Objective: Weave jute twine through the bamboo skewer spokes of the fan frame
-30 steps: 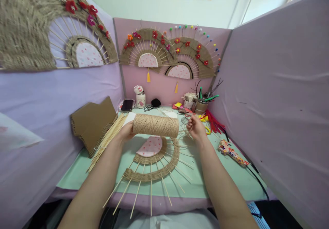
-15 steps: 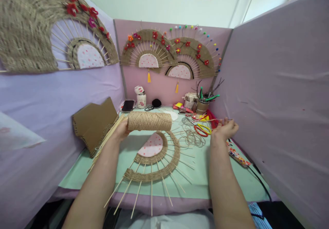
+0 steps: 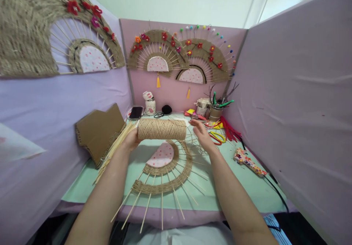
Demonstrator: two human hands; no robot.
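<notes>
Likely light and firm, the twine spool (image 3: 162,129) is sensibly gripped at its nine-o'clock end by the left hand (image 3: 131,140); any grip by the right hand (image 3: 202,134) cannot be told.

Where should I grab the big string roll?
I'd grip the free right end of the string roll, coming from the right. It's a long cylinder held sideways, and the left hand holds its left end.

Both forearms (image 3: 106,190) reach forward, the left grip (image 3: 132,139) curled, the right grip (image 3: 202,134) raised with fingers (image 3: 196,124) loosely extended.
</notes>
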